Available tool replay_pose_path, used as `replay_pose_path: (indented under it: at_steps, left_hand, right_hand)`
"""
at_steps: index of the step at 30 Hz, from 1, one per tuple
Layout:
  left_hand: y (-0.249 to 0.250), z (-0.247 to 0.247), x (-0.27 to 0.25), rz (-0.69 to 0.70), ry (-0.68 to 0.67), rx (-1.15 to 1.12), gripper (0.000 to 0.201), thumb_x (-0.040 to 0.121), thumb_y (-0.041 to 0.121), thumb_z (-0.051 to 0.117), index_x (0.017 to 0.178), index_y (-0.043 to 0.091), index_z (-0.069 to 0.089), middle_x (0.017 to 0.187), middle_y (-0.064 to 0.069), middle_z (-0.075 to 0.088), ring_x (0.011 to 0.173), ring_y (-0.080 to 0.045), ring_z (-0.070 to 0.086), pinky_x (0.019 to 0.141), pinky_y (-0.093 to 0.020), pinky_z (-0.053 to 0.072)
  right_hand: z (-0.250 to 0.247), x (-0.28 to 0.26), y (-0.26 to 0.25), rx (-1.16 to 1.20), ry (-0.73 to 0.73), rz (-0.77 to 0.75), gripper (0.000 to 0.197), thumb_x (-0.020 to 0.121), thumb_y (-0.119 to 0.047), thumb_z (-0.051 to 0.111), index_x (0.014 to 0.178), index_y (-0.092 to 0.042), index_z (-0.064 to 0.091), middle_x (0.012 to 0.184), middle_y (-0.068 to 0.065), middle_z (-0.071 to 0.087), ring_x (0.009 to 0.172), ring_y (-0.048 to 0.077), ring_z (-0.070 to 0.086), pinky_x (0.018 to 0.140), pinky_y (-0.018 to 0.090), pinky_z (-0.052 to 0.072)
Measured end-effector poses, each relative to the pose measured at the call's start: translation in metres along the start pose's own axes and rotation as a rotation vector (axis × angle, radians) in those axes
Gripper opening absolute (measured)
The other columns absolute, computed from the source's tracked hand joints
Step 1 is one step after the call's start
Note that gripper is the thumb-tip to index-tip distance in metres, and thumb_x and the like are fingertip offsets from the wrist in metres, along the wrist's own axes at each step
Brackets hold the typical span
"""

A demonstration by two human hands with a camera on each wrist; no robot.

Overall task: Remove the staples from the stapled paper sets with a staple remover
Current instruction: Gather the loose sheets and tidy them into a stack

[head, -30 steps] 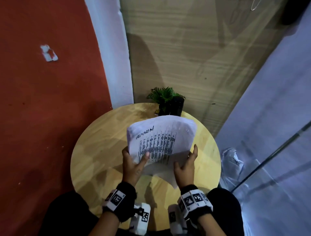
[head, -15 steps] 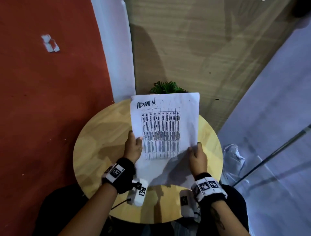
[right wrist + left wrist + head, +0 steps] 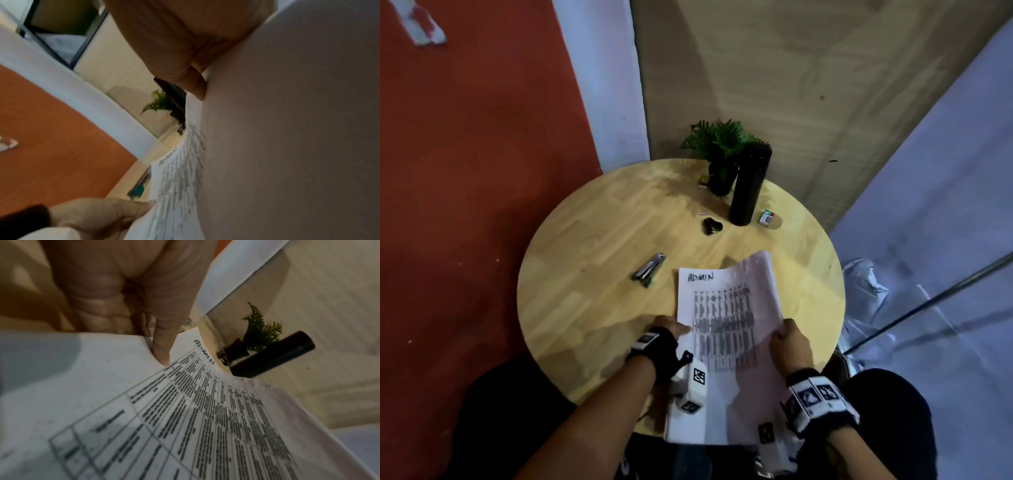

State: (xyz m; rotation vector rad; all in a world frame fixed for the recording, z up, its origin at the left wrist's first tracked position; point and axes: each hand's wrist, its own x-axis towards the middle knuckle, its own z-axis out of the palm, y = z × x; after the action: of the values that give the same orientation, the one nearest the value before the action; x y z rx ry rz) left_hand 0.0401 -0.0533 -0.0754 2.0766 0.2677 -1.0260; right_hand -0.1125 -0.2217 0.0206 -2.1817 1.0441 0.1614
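Observation:
A stapled paper set (image 3: 722, 318) headed "ADMIN" with a printed table lies low over the near part of the round wooden table (image 3: 592, 274). My left hand (image 3: 671, 329) pinches its left edge, thumb on top (image 3: 162, 344). The right edge curls upward where my right hand (image 3: 789, 339) grips it. The paper fills both wrist views (image 3: 185, 418) (image 3: 287, 146). A small black staple remover (image 3: 711, 226) sits apart on the table beyond the paper. I cannot make out any staple.
A silver and green stapler (image 3: 649, 270) lies left of the paper's top. At the far edge stand a black cylinder (image 3: 748, 185) and a potted plant (image 3: 722, 154), with a small staple box (image 3: 766, 217) beside them. A red wall is on the left.
Both hands have brought the paper set down from upright in front of me to low over the table and nearer to me. The stapler, staple remover and cylinder now show.

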Motion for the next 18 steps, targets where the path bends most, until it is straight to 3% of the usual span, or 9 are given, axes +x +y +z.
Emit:
replay_pose_path:
  at_steps: [4,7,10,13,15,18]
  left_hand:
    - [0.003,-0.05,-0.001,0.079,0.229,-0.008,0.041,0.085,0.018,0.07,0.116,-0.007,0.059,0.12,-0.019,0.062,0.109,-0.033,0.06,0.082,-0.033,0.045]
    - [-0.002,-0.054,-0.001,0.174,0.375,-0.013,0.037,0.084,0.011,0.07,0.116,-0.004,0.059,0.119,-0.021,0.063,0.109,-0.033,0.06,0.081,-0.032,0.042]
    - [-0.006,-0.037,-0.003,0.251,0.412,-0.02,0.05,0.084,0.014,0.069,0.129,-0.001,0.052,0.125,-0.02,0.059,0.117,-0.035,0.056,0.091,-0.031,0.043]
    - [-0.009,-0.023,-0.002,0.24,0.416,0.098,0.072,0.089,0.024,0.064,0.144,-0.005,0.028,0.144,-0.026,0.036,0.135,-0.036,0.034,0.109,-0.035,0.028]
    - [-0.011,-0.019,-0.004,0.267,0.428,0.12,0.075,0.092,0.025,0.06,0.148,-0.001,0.018,0.15,-0.024,0.026,0.139,-0.034,0.025,0.111,-0.031,0.02]
    - [-0.018,-0.012,-0.006,0.303,0.457,0.094,0.072,0.09,0.025,0.062,0.148,0.006,0.024,0.145,-0.023,0.034,0.136,-0.035,0.03,0.109,-0.035,0.024]
  right_hand:
    - [0.039,0.03,-0.031,0.003,-0.092,-0.033,0.024,0.094,-0.007,0.04,0.114,0.005,0.046,0.116,0.028,0.057,0.106,0.04,0.055,0.08,0.036,0.042]
    - [0.059,0.044,-0.034,-0.019,-0.129,0.019,0.028,0.095,-0.01,0.038,0.119,0.004,0.042,0.12,0.028,0.055,0.11,0.039,0.054,0.087,0.037,0.043]
    - [0.07,0.05,-0.026,-0.021,-0.137,0.081,0.029,0.098,-0.012,0.029,0.121,0.002,0.036,0.121,0.03,0.053,0.111,0.041,0.053,0.089,0.041,0.042]
    - [0.077,0.055,-0.019,0.0,-0.123,0.069,0.02,0.098,-0.01,0.027,0.113,0.0,0.037,0.119,0.032,0.053,0.109,0.042,0.053,0.086,0.04,0.041]
    - [0.078,0.056,-0.018,0.014,-0.103,0.045,0.023,0.098,-0.007,0.028,0.116,0.003,0.037,0.117,0.032,0.054,0.107,0.042,0.053,0.084,0.039,0.041]
    - [0.08,0.057,-0.015,0.031,-0.103,0.031,0.024,0.097,-0.005,0.029,0.117,0.005,0.036,0.115,0.032,0.054,0.106,0.042,0.053,0.082,0.038,0.04]
